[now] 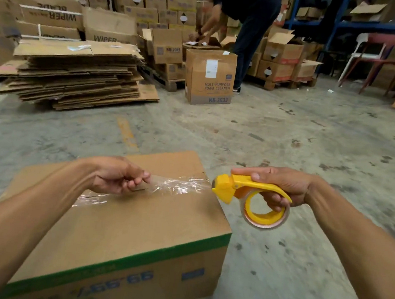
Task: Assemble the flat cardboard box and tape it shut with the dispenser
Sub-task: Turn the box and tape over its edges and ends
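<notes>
An assembled brown cardboard box [136, 225] with a green stripe stands on the concrete floor in front of me, its top flaps closed. A strip of clear tape [178, 183] runs across the top seam towards the box's right edge. My left hand [119, 175] is over the box top and pinches the tape with curled fingers. My right hand [282, 184] grips the handle of a yellow tape dispenser [247, 195], held just past the box's right edge, with the tape stretched from its head to the box.
A stack of flattened cartons [78, 72] lies at the back left. An upright box marked "foam cleaner" [209, 78] stands behind, where a person [249, 21] bends over open boxes. Pallets of cartons, blue shelving and a chair [378, 60] fill the back right.
</notes>
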A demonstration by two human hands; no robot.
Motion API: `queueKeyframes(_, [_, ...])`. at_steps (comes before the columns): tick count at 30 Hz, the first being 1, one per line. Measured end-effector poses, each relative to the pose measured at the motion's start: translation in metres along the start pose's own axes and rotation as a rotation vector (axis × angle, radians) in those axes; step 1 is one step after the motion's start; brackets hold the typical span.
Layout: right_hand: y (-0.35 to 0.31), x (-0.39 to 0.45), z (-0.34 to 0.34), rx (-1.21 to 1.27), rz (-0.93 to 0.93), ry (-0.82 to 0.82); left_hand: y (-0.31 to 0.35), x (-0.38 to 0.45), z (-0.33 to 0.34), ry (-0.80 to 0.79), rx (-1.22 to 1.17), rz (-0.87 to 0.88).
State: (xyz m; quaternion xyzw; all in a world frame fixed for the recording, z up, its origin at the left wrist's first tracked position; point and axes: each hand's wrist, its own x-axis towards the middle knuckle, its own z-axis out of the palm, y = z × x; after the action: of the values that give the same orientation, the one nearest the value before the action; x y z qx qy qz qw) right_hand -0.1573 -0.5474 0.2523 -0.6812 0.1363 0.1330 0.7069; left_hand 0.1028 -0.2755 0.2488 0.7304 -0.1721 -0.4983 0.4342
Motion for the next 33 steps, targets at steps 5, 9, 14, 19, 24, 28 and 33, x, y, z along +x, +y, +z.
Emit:
queueKeyframes(5, [-0.013,-0.007,0.015,-0.068,-0.004,0.125,0.03,0.044,-0.01,0.103,0.355,0.069])
queueKeyframes(9, [-0.033,0.005,0.03,-0.067,-0.024,0.262,0.075,0.095,0.009,0.278,0.63,0.252])
queueKeyframes(14, [-0.04,0.034,0.054,0.077,-0.087,0.475,0.102,0.15,0.019,0.372,0.868,0.541])
queueKeyframes(19, [-0.047,0.065,0.076,0.167,-0.145,0.587,0.102,0.195,0.003,0.241,0.858,0.563])
queueKeyframes(24, [-0.049,0.097,0.087,0.229,-0.151,0.606,0.106,0.214,-0.012,0.205,0.865,0.53])
queueKeyframes(28, [-0.049,0.108,0.09,0.223,-0.14,0.631,0.106,0.222,-0.008,0.189,0.8,0.519])
queueKeyframes(33, [-0.038,0.111,0.091,0.261,-0.104,0.602,0.094,0.234,-0.007,0.157,0.814,0.386])
